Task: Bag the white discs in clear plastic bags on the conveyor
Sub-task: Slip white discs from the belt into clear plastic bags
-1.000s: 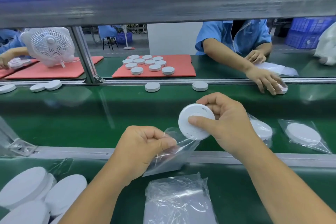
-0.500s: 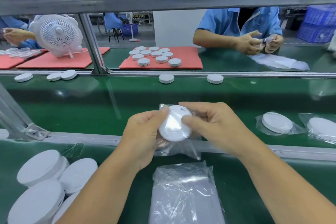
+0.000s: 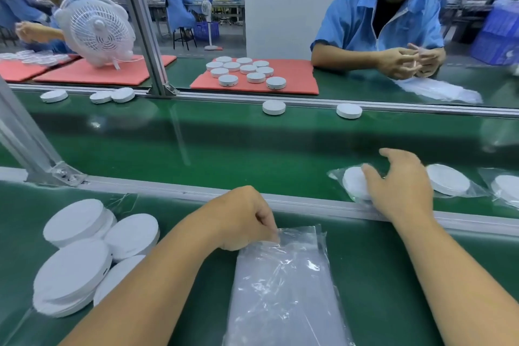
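R hand (image 3: 401,188) is over the bagged disc (image 3: 354,183) on the belt (image 3: 224,149), fingers spread and loosely bent, thumb on the disc's top; can't tell if the other fingers touch the film. The disc sits in its bag at the belt's near edge, just left of 2 more bagged discs (image 3: 448,179) to the right. L hand (image 3: 247,219) is at the top edge of the bag stack (image 3: 283,284) on the near bench, fingertips curled and pinching film, prob. peeling 1 bag off. Loose discs (image 3: 75,270), approx 5, lie piled at near left, next to be packed. Step looks like 2 things at once: set down the finished pack, fetch a fresh bag. To do it well: R should lift straight off w/o dragging the film, so the disc doesn't slide out of the mouth. L should rub the top sheet w/ thumb vs finger to split off only 1 bag, since thin film clings & 2 may come up together. Then reach a disc w/ R.
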Tool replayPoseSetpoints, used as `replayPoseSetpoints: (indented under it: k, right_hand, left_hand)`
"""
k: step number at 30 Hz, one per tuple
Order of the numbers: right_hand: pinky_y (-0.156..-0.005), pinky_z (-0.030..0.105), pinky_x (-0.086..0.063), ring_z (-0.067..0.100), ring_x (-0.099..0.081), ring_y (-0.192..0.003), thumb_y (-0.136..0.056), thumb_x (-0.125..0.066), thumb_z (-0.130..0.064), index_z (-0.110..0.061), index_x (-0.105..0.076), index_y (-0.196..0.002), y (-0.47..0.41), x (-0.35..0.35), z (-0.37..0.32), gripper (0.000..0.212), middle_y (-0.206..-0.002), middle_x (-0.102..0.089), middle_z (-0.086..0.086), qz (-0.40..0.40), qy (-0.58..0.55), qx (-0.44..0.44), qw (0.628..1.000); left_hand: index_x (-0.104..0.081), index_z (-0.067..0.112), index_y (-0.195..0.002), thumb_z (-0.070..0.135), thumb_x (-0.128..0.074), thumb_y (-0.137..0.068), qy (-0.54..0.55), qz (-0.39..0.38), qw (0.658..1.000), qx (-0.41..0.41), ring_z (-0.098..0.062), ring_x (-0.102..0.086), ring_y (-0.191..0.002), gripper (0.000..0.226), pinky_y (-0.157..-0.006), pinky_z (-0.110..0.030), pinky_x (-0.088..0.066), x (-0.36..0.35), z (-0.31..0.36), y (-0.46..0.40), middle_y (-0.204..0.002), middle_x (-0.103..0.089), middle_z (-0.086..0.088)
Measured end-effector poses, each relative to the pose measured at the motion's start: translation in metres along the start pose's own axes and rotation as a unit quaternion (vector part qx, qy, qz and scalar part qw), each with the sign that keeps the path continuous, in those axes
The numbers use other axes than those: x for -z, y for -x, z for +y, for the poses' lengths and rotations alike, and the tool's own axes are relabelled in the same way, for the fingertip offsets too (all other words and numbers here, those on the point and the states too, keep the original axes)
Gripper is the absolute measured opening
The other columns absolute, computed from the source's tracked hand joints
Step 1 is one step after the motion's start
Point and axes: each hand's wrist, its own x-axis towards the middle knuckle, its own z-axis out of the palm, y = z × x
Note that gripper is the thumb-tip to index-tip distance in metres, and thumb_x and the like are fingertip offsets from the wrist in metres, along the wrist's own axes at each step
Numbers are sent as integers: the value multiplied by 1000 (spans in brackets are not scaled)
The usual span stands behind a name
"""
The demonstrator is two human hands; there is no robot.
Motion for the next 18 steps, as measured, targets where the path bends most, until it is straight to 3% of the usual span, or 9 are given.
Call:
replayPoseSetpoints:
  k: [2, 3, 5, 7, 9, 12, 15, 18]
  right_hand:
    - [-93, 31, -48, 22, -65, -110, -92, -70, -31, -19, -72, -117, 14, 4, -21, 28, -119, -72, -1, -9, -73, 88, 993]
    - [-84, 26, -49, 14, -68, -96, -91, -69, -33, -24, -76, -102, 23, 5, -31, 16, -103, -76, -9, -60, -130, 112, 983]
    - [-73, 31, -55, 15, -67, -77, -91, -64, -43, -20, -75, -81, 41, 4, -50, 27, -83, -75, -4, -198, -196, 140, 950]
    - [-74, 38, -58, 18, -68, -76, -90, -63, -47, -18, -76, -83, 54, 3, -64, 33, -79, -74, -1, -282, -196, 165, 925]
    - [-73, 32, -58, 9, -69, -75, -88, -69, -46, -29, -78, -84, 59, 0, -68, 20, -80, -76, -11, -315, -194, 180, 911]
    - [-61, 22, -53, 3, -66, -65, -84, -80, -35, -31, -75, -79, 59, 0, -66, 8, -74, -74, -14, -324, -214, 164, 907]
    - [-53, 19, -44, 4, -53, -52, -81, -83, -14, -25, -70, -72, 54, 0, -67, 19, -60, -66, -8, -247, -290, 131, 915]
    - [-56, 24, -48, 11, -59, -57, -79, -83, -5, -22, -71, -73, 52, -1, -70, 21, -63, -67, -2, -218, -399, 65, 888]
  left_hand:
    - [-80, 39, -79, 46, -77, -90, 11, -6, 1000, -3, -5, -42, -40, 13, -42, -12, -36, 0, -3, 1, -54, -63, 12]
    - [-79, 39, -77, 47, -75, -91, 13, -6, 1000, -4, -4, -40, -36, 17, -39, -11, -33, -1, -4, 1, -49, -58, 15]
    - [-75, 36, -71, 49, -70, -95, 15, 8, 1000, 1, -2, -41, -37, 27, -43, -15, -36, -1, -4, -1, -47, -54, 19]
    - [-71, 33, -70, 49, -65, -97, 13, 27, 1000, 9, -2, -41, -39, 32, -50, -20, -37, -2, -5, -4, -48, -53, 18]
    - [-70, 31, -75, 48, -62, -98, 14, 58, 998, 12, -3, -45, -42, 30, -51, -22, -39, -3, -5, -5, -50, -57, 16]
    - [-71, 25, -79, 41, -63, -97, 61, 100, 993, -13, -10, -52, -49, 26, -58, -26, -47, -4, -1, -5, -65, -73, 16]
    - [-73, 22, -83, 47, -75, -88, 204, 135, 969, -40, -11, -64, -56, 25, -70, -30, -56, -3, 1, -4, -71, -78, 5]
    - [-81, 19, -88, 39, -74, -95, 293, 88, 951, -54, -26, -79, -80, 22, -90, -45, -62, -3, -1, -2, -83, -82, 0]
